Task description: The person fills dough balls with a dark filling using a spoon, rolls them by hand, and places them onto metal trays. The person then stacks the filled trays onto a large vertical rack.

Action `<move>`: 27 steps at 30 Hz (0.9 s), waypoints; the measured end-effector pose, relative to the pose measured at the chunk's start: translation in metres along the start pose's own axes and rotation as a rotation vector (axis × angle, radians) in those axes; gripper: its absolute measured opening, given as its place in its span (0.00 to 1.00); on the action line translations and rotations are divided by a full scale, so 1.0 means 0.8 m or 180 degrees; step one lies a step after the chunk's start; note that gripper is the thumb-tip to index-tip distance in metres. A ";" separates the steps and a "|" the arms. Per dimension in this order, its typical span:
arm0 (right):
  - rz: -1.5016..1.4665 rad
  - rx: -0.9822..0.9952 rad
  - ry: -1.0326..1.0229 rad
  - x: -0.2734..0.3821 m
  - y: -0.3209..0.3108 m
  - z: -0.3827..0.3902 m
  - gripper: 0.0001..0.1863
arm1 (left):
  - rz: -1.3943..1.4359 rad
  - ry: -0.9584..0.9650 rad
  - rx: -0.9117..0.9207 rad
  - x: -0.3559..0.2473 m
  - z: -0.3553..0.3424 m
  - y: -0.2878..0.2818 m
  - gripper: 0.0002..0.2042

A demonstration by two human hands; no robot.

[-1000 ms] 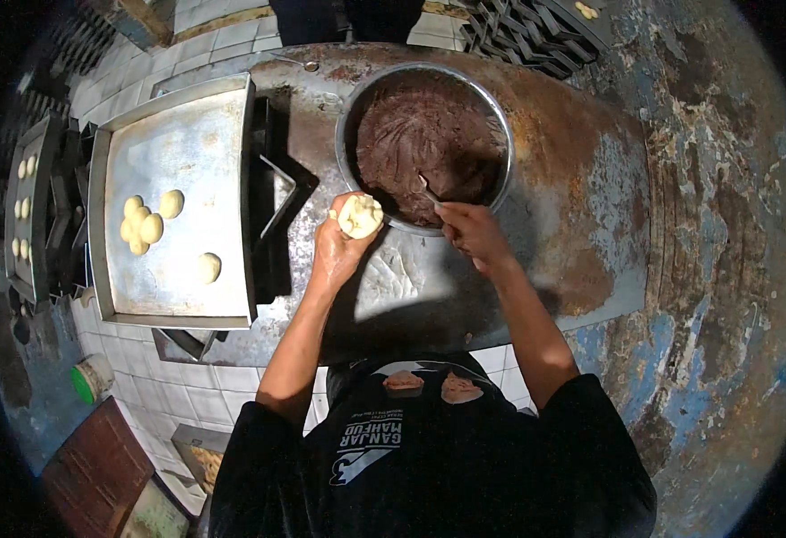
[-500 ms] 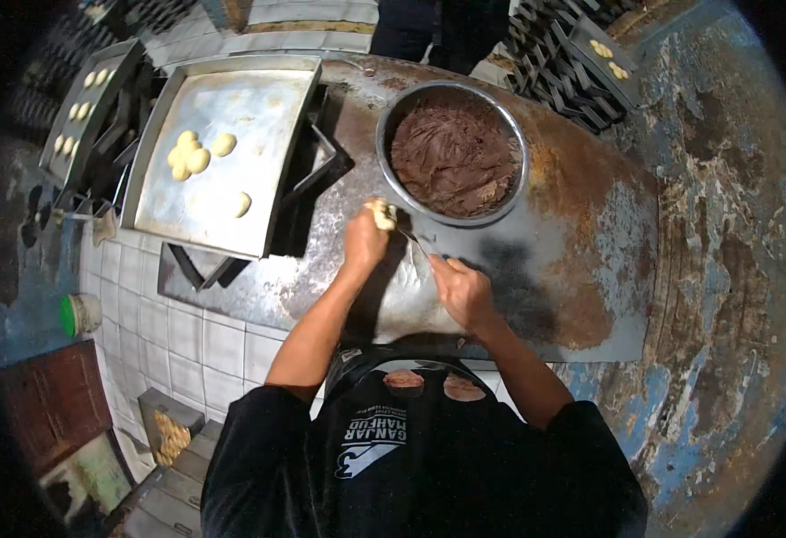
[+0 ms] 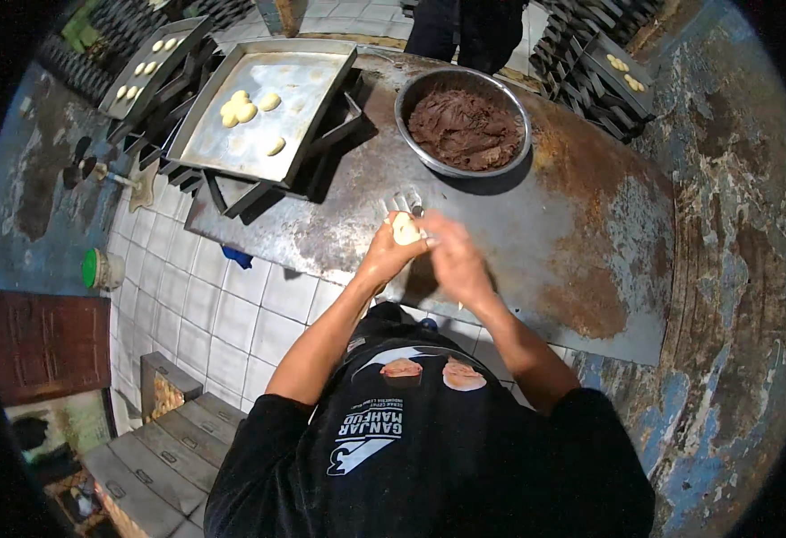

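My left hand (image 3: 387,255) is closed around a pale yellow piece of dough (image 3: 405,229), held up above the metal table, with the thumb lying along its side. Just to the right of the dough is my right hand (image 3: 461,265), smeared by motion, so its fingers cannot be read. Beyond the hands a small shiny object (image 3: 415,205) rests on the tabletop; its kind is not clear. Further back stands a round metal bowl (image 3: 524,148) filled with thick dark brown filling (image 3: 465,130).
At the left, a square metal baking tray (image 3: 198,136) holding several dough balls (image 3: 244,112) sits raised on other trays. More trays of dough (image 3: 142,79) stand at far left and far right. A person in dark trousers (image 3: 474,31) is across the worn table (image 3: 581,233).
The thin metal tool is no longer seen in my right hand, which has come close to the dough. My left hand has turned the dough upward and nearer. The whole view has shifted.
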State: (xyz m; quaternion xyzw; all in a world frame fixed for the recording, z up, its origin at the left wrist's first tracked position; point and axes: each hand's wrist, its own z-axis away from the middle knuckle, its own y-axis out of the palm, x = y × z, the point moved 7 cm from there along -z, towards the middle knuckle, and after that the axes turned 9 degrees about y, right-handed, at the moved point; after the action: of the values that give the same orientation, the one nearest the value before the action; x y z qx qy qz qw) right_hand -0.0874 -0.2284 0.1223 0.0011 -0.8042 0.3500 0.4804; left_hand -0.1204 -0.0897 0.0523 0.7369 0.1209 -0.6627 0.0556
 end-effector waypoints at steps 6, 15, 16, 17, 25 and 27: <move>0.0019 -0.0286 0.0545 -0.002 -0.002 0.044 0.18 | 0.0415 -0.0729 -0.0080 -0.021 0.047 0.025 0.16; -0.0963 0.0796 0.1353 -0.045 0.023 0.115 0.08 | -0.1253 -0.0096 0.1758 -0.016 0.102 0.045 0.45; -0.0121 0.0639 0.0475 -0.010 0.025 0.128 0.08 | -0.1378 -0.0073 0.1950 0.010 0.123 0.045 0.40; 0.0718 0.1101 0.0164 -0.014 0.067 0.152 0.10 | -0.1687 0.0026 0.2166 0.050 0.148 0.047 0.30; -0.2734 -0.0048 0.3496 -0.172 0.047 0.243 0.14 | -0.0576 -0.1630 0.1337 0.138 0.239 0.031 0.17; -0.2020 -0.0120 0.3825 -0.240 0.047 0.258 0.18 | -0.0207 -0.1844 0.1143 0.133 0.239 0.023 0.16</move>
State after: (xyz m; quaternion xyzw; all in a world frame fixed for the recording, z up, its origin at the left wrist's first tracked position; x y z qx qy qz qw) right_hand -0.1563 -0.3806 -0.1078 0.0339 -0.3642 0.1180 0.9232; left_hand -0.2902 -0.1423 -0.0765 0.5119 0.0049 -0.8566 -0.0641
